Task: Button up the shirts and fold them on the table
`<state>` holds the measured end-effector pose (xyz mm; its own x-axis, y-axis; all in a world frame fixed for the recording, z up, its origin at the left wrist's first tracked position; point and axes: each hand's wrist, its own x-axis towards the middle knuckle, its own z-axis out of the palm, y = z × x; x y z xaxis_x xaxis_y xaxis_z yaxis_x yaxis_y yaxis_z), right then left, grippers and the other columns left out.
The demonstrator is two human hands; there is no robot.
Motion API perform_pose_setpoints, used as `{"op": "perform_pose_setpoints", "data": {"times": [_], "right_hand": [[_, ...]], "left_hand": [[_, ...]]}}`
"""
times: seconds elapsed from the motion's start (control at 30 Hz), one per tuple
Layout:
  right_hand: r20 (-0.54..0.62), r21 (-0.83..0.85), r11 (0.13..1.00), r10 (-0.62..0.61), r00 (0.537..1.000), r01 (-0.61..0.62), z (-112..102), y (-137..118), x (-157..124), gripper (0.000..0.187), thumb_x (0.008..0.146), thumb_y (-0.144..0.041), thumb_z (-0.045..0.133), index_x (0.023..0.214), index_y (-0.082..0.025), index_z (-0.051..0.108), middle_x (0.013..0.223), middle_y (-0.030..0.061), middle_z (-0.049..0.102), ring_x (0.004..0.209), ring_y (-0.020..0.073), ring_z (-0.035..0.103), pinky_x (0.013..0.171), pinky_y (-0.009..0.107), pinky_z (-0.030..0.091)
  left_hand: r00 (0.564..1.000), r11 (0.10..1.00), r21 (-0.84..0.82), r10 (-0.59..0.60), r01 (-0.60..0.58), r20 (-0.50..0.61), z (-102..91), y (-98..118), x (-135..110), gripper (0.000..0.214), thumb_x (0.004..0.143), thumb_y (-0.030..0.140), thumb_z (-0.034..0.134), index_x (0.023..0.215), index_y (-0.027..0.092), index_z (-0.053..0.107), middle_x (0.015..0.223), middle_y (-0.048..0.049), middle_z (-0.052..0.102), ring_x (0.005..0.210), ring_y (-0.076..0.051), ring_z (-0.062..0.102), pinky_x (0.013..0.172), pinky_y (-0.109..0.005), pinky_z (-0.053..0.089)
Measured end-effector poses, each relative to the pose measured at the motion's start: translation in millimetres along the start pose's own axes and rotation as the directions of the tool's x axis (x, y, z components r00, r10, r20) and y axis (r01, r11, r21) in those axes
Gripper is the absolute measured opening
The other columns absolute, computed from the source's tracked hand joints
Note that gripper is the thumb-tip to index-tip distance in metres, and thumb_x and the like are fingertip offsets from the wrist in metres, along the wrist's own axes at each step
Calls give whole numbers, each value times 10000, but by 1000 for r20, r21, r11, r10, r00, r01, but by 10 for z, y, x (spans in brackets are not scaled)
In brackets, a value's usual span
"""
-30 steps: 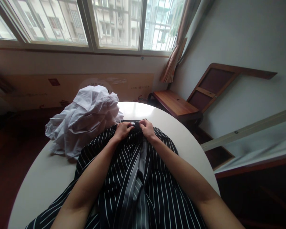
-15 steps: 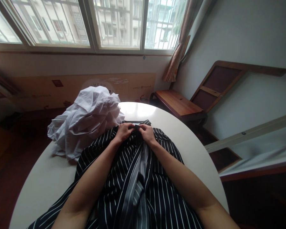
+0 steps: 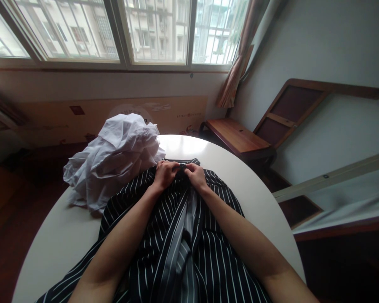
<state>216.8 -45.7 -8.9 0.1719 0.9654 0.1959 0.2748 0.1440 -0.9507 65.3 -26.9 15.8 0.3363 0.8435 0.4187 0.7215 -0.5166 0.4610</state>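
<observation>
A black shirt with white stripes (image 3: pixel 180 240) lies spread on the round white table (image 3: pixel 66 235), its collar end away from me. My left hand (image 3: pixel 164 173) and my right hand (image 3: pixel 196 175) sit side by side at the collar end. Both are closed, pinching the two front edges of the shirt close together near the top of the opening. What the fingertips pinch is too small to make out. My forearms lie along the shirt.
A crumpled heap of white cloth (image 3: pixel 113 158) sits on the table at the back left, touching the shirt. A wooden chair (image 3: pixel 240 139) stands beyond the table's right side by the wall. Windows and a curtain (image 3: pixel 236 63) are behind.
Both hands stay at the collar, fingers shifting slightly as they pinch the front edges together. The view has drifted a little; the shirt and the white heap have not moved.
</observation>
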Motion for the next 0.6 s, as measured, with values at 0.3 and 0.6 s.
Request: {"op": "perform_pose_setpoints", "data": {"times": [0.3, 0.6], "right_hand": [[24, -54, 996, -71, 997, 72, -13, -79, -72, 197, 713, -198, 600, 868, -176, 719, 838, 35, 733, 774, 176, 676, 757, 291, 526], [49, -22, 992, -122, 991, 123, -27, -89, -53, 190, 759, -184, 547, 842, -182, 717, 848, 26, 731, 794, 161, 672, 781, 280, 517]], "left_hand": [[999, 989, 139, 53, -53, -1, -31, 49, -36, 226, 855, 254, 506, 953, 202, 703, 920, -67, 729, 891, -228, 619, 1001, -421, 285], [999, 989, 140, 50, -49, -1, -17, 30, -59, 237, 848, 223, 490, 962, 207, 698, 922, -60, 727, 919, -227, 614, 1040, -425, 245]]}}
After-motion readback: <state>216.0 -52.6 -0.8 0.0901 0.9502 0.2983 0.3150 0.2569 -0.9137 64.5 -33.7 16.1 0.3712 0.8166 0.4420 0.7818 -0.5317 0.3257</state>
